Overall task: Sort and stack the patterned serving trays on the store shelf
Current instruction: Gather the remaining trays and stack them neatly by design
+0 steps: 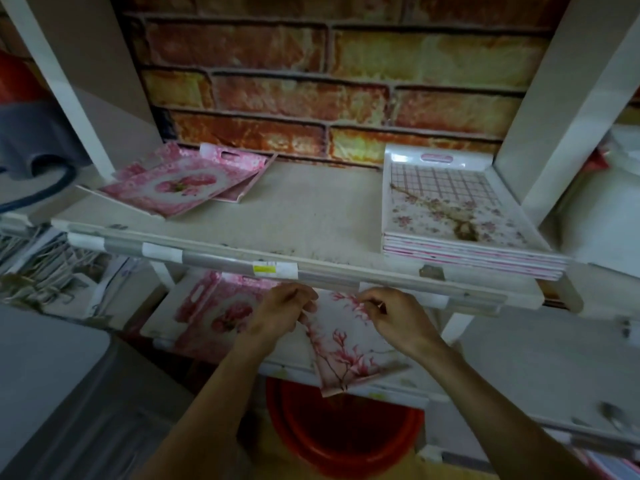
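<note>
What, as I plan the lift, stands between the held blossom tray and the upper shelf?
The upper shelf's front rail hangs directly over the blossom tray, which the left hand and right hand grip below it. Beyond the rail, nothing visible blocks the shelf's middle.

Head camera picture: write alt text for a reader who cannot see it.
The left hand and right hand grip a pink-blossom tray at the lower shelf, beside a rose tray. On the upper shelf, loose rose trays lie left and a stack of checked trays sits right, before a brick-pattern wall.
</note>
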